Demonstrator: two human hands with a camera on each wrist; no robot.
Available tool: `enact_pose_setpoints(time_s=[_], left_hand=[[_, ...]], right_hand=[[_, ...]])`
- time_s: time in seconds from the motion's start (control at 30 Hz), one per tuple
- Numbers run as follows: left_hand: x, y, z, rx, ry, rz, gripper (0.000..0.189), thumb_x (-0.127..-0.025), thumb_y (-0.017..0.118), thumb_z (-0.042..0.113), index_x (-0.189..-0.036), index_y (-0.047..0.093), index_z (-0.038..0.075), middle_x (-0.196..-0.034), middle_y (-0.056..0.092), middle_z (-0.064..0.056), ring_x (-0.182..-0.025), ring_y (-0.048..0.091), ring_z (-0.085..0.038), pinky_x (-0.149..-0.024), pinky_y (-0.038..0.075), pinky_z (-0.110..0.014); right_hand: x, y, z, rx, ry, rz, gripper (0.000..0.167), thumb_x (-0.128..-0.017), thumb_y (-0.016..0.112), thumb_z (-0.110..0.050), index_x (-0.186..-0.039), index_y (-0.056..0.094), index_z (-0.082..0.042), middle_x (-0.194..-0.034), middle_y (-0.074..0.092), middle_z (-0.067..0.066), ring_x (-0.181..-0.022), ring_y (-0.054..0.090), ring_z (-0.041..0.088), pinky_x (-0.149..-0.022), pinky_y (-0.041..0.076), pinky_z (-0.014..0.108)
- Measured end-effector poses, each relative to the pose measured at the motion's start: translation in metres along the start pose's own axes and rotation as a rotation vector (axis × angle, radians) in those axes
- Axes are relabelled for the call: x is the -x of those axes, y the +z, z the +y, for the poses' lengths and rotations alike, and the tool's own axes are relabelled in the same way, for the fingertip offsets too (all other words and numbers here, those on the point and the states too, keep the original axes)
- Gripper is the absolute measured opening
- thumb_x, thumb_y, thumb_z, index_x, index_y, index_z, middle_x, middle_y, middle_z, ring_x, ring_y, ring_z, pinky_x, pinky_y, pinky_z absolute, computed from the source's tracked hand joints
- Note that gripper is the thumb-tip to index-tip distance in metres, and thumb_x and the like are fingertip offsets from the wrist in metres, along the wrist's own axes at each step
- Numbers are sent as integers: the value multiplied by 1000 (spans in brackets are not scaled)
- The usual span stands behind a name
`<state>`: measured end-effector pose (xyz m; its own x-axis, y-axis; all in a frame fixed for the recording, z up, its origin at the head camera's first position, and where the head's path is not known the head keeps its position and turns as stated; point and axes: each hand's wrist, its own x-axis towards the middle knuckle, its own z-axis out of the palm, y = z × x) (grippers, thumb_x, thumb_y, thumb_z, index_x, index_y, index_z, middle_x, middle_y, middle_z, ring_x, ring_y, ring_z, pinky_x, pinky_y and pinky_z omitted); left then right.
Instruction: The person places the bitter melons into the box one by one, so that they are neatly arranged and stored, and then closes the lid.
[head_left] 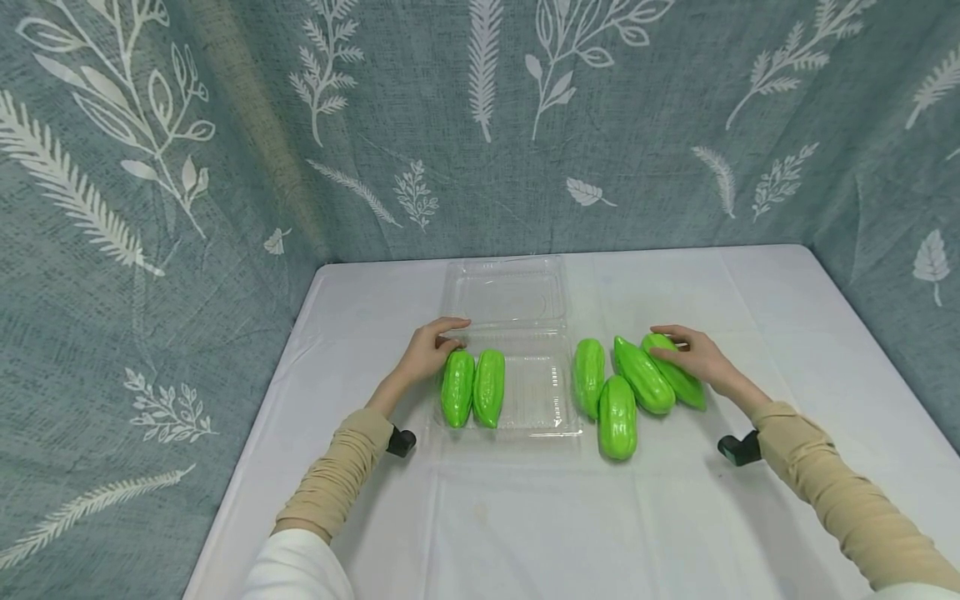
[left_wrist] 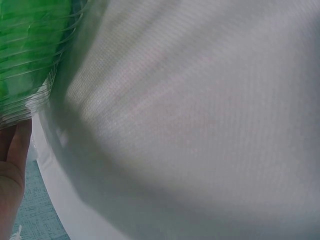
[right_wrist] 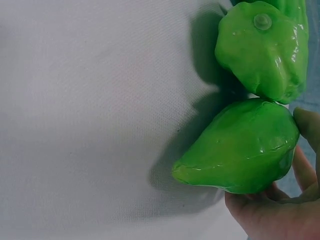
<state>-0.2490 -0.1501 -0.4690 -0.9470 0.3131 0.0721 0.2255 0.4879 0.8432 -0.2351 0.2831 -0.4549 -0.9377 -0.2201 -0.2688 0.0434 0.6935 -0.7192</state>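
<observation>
On the table lies a clear plastic clamshell box [head_left: 558, 429], its lid [head_left: 506, 292] folded back flat behind it. Inside, at the left, two glossy, ridged green gourds [head_left: 457, 389] sit side by side. My left hand [head_left: 426, 350] rests at the box's back left corner, index finger stretched over the hinge edge and thumb near the top of the leftmost gourd. To the right of the box, several similar gourds [head_left: 617, 418] lie close together. My right hand [head_left: 693, 358] grips the rightmost gourd [right_wrist: 245, 150], thumb on one side and fingers on the other.
A white cloth [head_left: 517, 525] covers the table. Behind and at both sides hangs a blue-green curtain [head_left: 450, 192] with white leaf prints, close to the table's back edge. Dark wrist cameras [head_left: 740, 450] stick out below both wrists.
</observation>
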Motion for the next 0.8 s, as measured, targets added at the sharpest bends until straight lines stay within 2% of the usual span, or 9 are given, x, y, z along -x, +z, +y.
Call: enact_pose_setpoints(time_s=[0.3, 0.8], left_hand=[[-1, 0, 3, -29, -30, -10, 38, -93, 51, -6, -131, 55, 0, -137, 50, -19, -104, 65, -35, -88, 58, -36], [0, -1, 1, -25, -3, -4, 38, -93, 50, -7, -131, 54, -1, -135, 51, -20, -103, 65, -34, -87, 59, -33]], right_hand=[[0, 1, 1, -5, 4, 6, 59, -96, 54, -34, -143, 37, -1, -143, 37, 29, -124, 42, 46, -99, 45, 57], [0, 0, 0, -2, 5, 8, 60, -97, 54, -34, -143, 37, -1, -145, 34, 29, -125, 40, 47, -101, 43, 58]])
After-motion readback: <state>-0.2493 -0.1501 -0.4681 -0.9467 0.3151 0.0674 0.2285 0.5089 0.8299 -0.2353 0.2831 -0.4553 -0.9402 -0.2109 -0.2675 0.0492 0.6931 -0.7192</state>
